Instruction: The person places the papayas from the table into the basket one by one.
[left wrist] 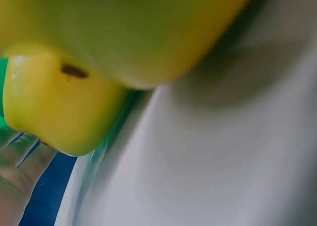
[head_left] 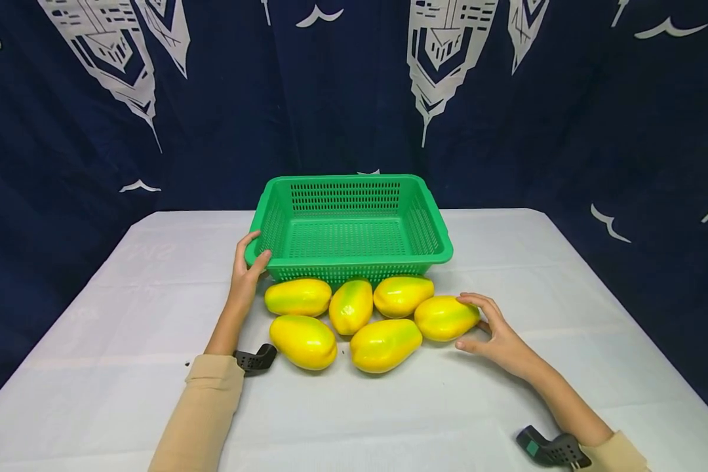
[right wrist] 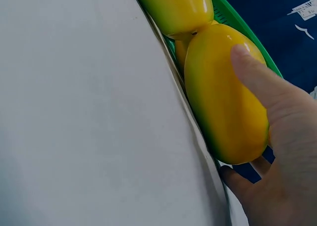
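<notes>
A green plastic basket (head_left: 360, 261) with perforated walls stands at the back of the table, its inside bare. My left hand (head_left: 244, 275) grips its front left corner, thumb over the rim. Several yellow-green papayas (head_left: 383, 344) lie in two loose rows before the basket. Around the right end of the rightmost papaya (head_left: 445, 318) is my right hand (head_left: 498, 337), fingertips at the far side and thumb at the near side, spread wide. The right wrist view shows the thumb beside that papaya (right wrist: 225, 97). Close papayas (left wrist: 64, 107) block most of the left wrist view.
A white cloth covers the table (head_left: 124, 341), with its far edge just behind the basket. Dark blue curtain (head_left: 342, 98) with white drawings hangs behind. Black wrist devices (head_left: 256, 359) sit on both wrists.
</notes>
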`<state>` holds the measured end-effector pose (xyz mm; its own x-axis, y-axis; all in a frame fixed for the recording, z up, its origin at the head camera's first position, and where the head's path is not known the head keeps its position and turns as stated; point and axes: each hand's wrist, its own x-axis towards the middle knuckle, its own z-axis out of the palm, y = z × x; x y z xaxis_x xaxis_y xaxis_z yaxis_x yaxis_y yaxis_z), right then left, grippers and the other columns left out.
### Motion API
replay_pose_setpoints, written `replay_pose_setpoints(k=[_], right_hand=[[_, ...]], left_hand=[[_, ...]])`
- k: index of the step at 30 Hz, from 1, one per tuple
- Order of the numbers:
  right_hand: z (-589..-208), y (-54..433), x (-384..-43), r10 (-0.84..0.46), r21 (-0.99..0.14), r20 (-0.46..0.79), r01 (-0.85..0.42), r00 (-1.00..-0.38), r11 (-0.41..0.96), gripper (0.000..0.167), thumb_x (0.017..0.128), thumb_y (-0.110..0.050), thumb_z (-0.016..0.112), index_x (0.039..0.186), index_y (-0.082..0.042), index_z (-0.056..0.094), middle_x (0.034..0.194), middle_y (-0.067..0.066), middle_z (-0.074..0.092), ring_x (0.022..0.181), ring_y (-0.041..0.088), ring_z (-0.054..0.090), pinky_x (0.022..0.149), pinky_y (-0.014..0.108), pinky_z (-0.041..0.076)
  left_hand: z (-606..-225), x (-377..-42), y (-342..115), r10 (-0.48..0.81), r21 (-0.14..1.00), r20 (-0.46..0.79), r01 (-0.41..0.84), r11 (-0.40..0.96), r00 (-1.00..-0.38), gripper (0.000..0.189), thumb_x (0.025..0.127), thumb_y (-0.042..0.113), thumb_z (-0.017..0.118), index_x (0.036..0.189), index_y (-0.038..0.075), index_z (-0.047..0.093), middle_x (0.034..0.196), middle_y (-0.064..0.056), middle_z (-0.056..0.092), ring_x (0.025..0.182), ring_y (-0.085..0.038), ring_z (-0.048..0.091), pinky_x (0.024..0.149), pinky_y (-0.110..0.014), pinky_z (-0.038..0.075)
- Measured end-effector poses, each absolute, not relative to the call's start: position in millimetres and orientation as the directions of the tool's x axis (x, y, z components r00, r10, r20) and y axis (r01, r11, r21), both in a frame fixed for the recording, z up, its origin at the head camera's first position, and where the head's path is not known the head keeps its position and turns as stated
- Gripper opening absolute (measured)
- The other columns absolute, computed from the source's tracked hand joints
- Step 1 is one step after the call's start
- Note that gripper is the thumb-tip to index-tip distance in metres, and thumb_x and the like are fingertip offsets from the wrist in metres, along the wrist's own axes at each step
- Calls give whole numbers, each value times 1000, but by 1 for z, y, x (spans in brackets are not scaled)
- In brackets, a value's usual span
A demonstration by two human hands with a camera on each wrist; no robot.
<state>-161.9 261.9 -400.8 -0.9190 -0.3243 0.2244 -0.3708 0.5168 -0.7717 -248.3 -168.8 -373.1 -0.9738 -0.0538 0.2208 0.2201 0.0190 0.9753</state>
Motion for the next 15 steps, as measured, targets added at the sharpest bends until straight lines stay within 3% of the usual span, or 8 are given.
replay_pose_setpoints(k=[3,9,15], right_hand=[[-404,262,-163,-326,-761,230,-378,-917,527,70,77,-12,71,135,-13,32,137,9,25,116,-17,20,88,2,28],[-408,263,-166,-328,-742,263,-408,-907,532,72,76,-10,71,135,-8,31,135,12,26,115,-18,22,87,0,29],[-409,263,-166,-325,-741,235,-385,-916,550,71,78,-13,70,136,-8,30,134,15,28,112,-17,23,86,0,29]], left_hand=[[-375,-248,-169,-55,973,228,229,-2,-972,51,94,21,45,140,18,24,139,-13,29,118,-29,39,90,-30,40],[-375,-249,-167,-71,974,222,225,-25,-972,51,93,22,46,139,17,25,141,-13,26,118,-32,38,98,-48,37],[-377,-249,-168,-74,973,226,228,-20,-971,50,93,23,46,138,16,26,143,-14,22,121,-37,36,98,-56,34]])
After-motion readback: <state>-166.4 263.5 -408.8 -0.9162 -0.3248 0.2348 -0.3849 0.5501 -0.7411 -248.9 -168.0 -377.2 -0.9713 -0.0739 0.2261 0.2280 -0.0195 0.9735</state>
